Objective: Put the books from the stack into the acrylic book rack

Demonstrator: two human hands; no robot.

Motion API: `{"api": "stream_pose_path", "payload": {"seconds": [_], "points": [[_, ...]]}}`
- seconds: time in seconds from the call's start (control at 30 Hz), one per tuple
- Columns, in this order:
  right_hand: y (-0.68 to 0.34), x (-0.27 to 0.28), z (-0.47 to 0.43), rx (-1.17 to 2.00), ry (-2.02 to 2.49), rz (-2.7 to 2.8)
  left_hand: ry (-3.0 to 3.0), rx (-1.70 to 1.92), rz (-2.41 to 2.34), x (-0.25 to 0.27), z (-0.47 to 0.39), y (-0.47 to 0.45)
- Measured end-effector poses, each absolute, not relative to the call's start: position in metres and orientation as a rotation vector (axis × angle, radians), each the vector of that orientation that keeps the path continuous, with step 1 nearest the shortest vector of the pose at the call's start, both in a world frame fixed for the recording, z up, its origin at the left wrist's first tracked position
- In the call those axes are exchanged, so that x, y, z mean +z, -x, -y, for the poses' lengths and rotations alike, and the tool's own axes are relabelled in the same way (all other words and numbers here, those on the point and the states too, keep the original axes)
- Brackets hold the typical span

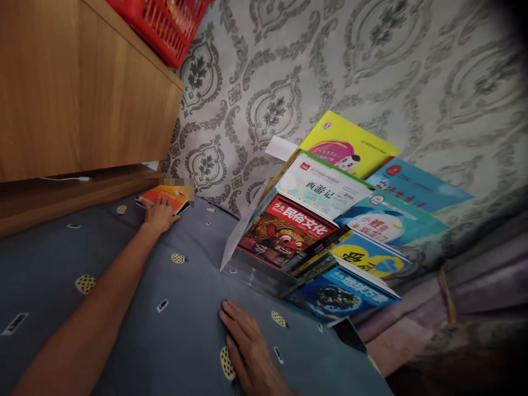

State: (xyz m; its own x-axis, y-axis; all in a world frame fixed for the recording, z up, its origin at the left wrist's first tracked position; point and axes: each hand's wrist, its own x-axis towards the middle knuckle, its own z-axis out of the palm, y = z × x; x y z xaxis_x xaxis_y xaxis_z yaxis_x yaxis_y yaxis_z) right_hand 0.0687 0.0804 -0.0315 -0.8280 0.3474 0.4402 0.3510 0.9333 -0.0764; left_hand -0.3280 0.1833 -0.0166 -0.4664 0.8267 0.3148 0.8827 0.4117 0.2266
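Note:
My left hand reaches far forward, its fingers lying over the front of an orange book that rests flat on the grey-blue bedsheet. The thumb is apart, by the book's near edge, and no grip around it shows. Part of the far end of the book is blurred out. Nearer to me, my right hand lies on the sheet with its fingers stretched out, holding nothing. To its upper right stands a clear book rack with several books in tiers, among them a red-and-black book and a blue book.
At the left is a wooden cabinet with a red plastic basket on top. A white cable lies in the gap below it. Patterned wallpaper rises behind the rack, and a purple curtain hangs at the right.

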Motion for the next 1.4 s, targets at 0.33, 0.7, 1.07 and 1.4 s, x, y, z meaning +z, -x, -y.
{"api": "stream_pose_path", "payload": {"seconds": [0.33, 0.7, 1.07, 1.4], "points": [[-0.067, -0.021, -0.077, 0.126, 0.554, 2.666, 1.594, -0.328, 2.507, -0.002, -0.194, 0.330], [-0.072, -0.034, -0.083, 0.243, 0.504, 2.637, 1.774, -0.203, 2.358, 0.023, -0.165, 0.319], [-0.082, 0.002, -0.125, 0.480, 0.908, 1.761, 1.797, -0.630, 2.364, 0.038, -0.132, 0.266], [-0.071, 0.027, -0.191, 0.421, 0.908, 1.590, 1.939, -1.459, 1.635, 0.075, -0.148, 0.158]]}}
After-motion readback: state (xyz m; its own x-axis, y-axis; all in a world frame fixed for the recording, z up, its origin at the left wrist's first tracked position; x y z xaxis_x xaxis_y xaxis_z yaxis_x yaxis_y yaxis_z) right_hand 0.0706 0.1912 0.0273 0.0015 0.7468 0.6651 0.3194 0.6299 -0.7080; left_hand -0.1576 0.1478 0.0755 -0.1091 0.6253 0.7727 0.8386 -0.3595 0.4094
